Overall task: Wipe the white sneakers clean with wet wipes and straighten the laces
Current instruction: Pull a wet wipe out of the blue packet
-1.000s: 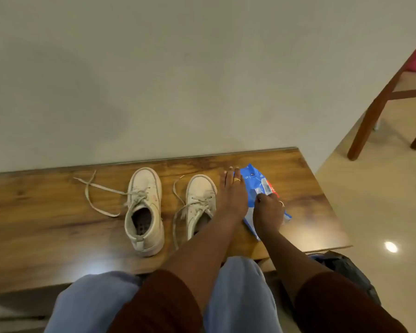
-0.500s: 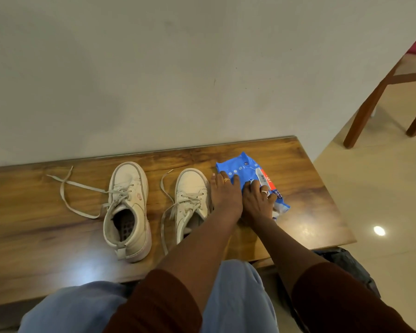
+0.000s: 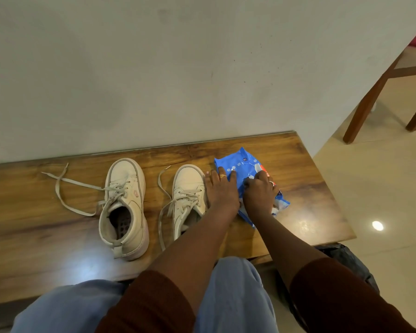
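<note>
Wipes pack point(image 3: 244, 162) | left fingers point(image 3: 222, 176) flat on it | right fingers point(image 3: 256, 180) curled, pinching it

Two sneakers stand side by side on the table point(image 3: 34, 224), toes toward the wall point(image 3: 154, 68) behind it: the left sneaker point(image 3: 125, 205) near the middle, the right sneaker point(image 3: 187, 188) just to its right. The laces point(image 3: 65, 183) of the left one trail leftward over the tabletop. The wipes pack point(image 3: 240, 162) lies just right of the right sneaker (the left hand point(image 3: 222, 191) lies on its left part, the right hand point(image 3: 258, 193) on its middle). A chair point(image 3: 365, 104) stands on the floor far right; a bag point(image 3: 346, 258) sits below the table's near right corner.
</note>
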